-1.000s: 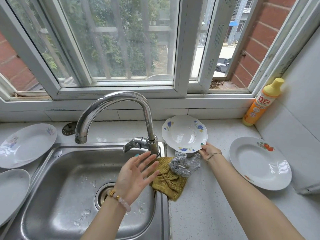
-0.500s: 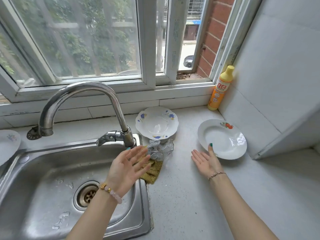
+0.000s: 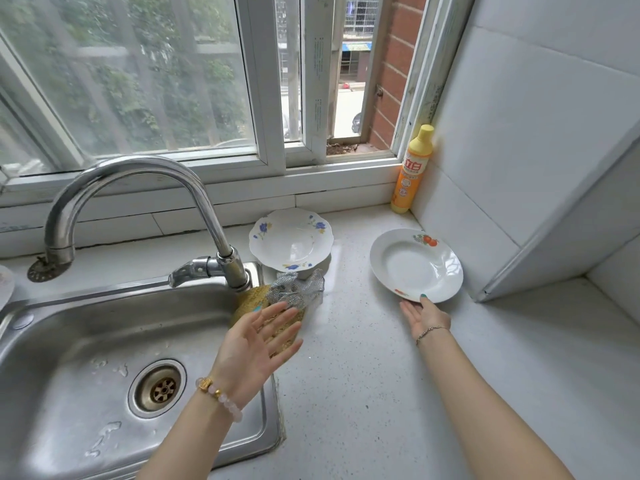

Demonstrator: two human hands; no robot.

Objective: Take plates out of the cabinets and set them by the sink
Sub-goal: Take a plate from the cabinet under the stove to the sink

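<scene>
Since the fruit-print plate (image 3: 415,268) lies flat on the counter (image 3: 363,393), glazed and breakable, I'd pinch its near rim, where my right hand (image 3: 427,318) touches, fingers (image 3: 424,303) straight; my left hand (image 3: 256,344) hovers spread, empty.

The orange detergent bottle (image 3: 411,169) bears red characters, apparently "立白"; its smaller print is unreadable.

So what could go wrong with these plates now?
The white scalloped plate with blue flowers looks tilted, just behind the silver mesh scrubber; a knock might slide it toward the steel sink. The right hand touches the near rim of the round white plate with orange fruit; pressing there could tip it.
</scene>
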